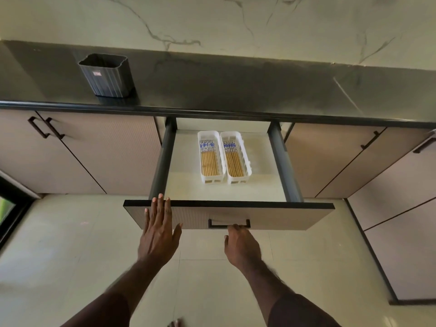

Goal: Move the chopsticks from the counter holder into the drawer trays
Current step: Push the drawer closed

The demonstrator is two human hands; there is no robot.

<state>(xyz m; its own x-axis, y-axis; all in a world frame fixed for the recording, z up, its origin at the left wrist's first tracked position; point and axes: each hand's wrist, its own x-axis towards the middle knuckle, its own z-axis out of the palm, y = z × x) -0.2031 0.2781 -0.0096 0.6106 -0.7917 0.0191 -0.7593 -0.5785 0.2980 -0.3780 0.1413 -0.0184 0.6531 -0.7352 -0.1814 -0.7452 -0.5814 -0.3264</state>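
The drawer [271, 215] stands pulled out below the dark counter [236, 86]. Inside it two white trays lie side by side, the left tray [203, 159] and the right tray [245, 156], each filled with bamboo chopsticks [209, 159] with blue-patterned tops. The dark ribbed holder [106, 75] stands on the counter at the left; no chopsticks show above its rim. My left hand [160, 228] lies flat with straight fingers against the drawer front, fingertips at its top edge. My right hand [240, 244] reaches to the black drawer handle [228, 223], its fingers curled under the bar.
Beige cabinet doors with black handles [46, 127] flank the drawer on both sides. A taller cabinet unit [401, 232] juts out at the right. Pale floor tiles [70, 256] lie below, and a dark window frame [11, 208] sits at the far left.
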